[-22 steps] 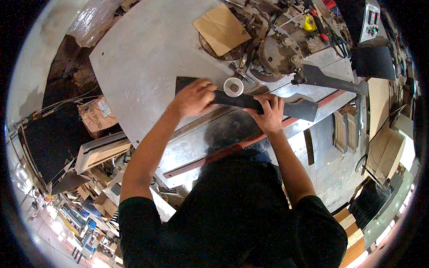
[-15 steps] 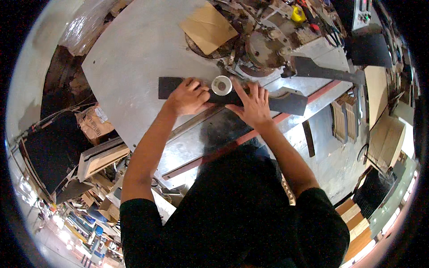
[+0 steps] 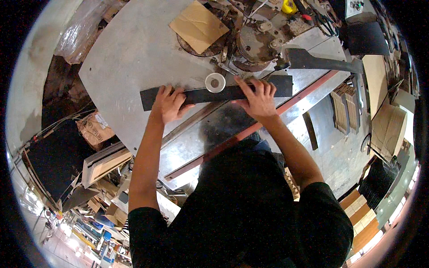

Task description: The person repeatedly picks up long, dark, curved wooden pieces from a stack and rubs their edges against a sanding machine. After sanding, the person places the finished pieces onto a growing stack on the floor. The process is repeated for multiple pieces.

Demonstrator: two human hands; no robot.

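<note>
A long, dark, slightly curved strip (image 3: 203, 95) lies across the grey metal worktable, just in front of a white round collar (image 3: 215, 83) with a dark centre. My left hand (image 3: 169, 105) grips the strip near its left end, fingers over the top and thumb at the near edge. Towards the other end my right hand (image 3: 259, 99) holds it down, fingers spread across it and the thumb at the near side. The index finger of that hand reaches close to the collar. The strip's underside is hidden.
Behind the collar stands a round, dirty metal machine part (image 3: 257, 42). Cardboard (image 3: 199, 27) covers another round part. A dark shaped piece (image 3: 319, 61) lies at the right. A red-brown rail (image 3: 250, 129) runs along the table's near side; stacked curved pieces (image 3: 344, 109) are beyond it.
The strip has swung round: its left end is further left and nearer me, its right end farther away. My left hand has moved left along with it, and my hands are wider apart.
</note>
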